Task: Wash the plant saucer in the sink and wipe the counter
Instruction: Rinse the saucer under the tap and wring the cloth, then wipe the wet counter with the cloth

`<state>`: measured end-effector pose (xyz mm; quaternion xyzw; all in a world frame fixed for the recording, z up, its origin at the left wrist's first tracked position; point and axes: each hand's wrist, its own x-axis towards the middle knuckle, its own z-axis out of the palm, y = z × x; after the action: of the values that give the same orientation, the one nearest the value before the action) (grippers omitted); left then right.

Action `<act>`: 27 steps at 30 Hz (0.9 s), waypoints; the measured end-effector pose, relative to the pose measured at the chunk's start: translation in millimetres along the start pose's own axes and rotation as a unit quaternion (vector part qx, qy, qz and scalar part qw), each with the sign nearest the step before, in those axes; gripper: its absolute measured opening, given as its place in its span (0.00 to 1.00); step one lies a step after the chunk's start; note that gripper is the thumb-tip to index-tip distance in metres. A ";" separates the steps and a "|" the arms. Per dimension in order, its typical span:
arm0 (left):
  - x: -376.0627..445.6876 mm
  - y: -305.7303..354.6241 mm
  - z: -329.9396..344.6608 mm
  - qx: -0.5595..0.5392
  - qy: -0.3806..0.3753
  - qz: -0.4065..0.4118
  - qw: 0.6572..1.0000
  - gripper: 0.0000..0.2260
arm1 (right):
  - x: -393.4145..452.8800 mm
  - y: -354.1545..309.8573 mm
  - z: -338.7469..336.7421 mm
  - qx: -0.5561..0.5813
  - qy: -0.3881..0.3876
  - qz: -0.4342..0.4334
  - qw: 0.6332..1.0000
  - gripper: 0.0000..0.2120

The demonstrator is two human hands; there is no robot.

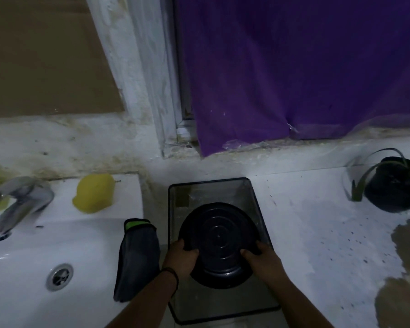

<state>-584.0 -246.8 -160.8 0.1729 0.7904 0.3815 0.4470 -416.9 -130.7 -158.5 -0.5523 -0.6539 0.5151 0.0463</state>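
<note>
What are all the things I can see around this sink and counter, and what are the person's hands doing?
plant saucer: one, black, round, held over the clear tray
clear tray: one, see-through with dark rim, on the counter beside the sink
cloth: one, grey with a green patch, on the sink's right edge
sponge: one, yellow, on the sink's back ledge
tap: one, chrome, at the sink's left
sink: one, white, with a metal drain
potted plant: one, black pot with green leaves, far right on the counter
counter: one, white, with brown dirt patches at right
curtain: one, purple, behind
left hand: grips the saucer's left rim
right hand: grips its right rim
</note>
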 end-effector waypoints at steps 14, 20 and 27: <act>-21.3 16.8 11.6 0.141 0.006 0.083 0.986 0.33 | -3.5 -3.2 20.7 -0.248 0.069 -0.035 0.966 0.22; -68.5 23.4 -52.4 0.083 0.263 0.235 0.932 0.13 | -36.8 -50.5 37.7 -0.239 0.097 -0.154 0.954 0.18; -56.5 -51.4 -113.1 -0.195 0.149 -0.141 0.959 0.42 | -65.0 -97.1 101.6 -0.105 -0.176 -0.101 0.974 0.22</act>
<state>-644.8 -365.6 -132.2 -0.0900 0.7746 0.4831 0.3982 -521.3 -230.3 -102.3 -0.3861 -0.7547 0.5250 -0.0757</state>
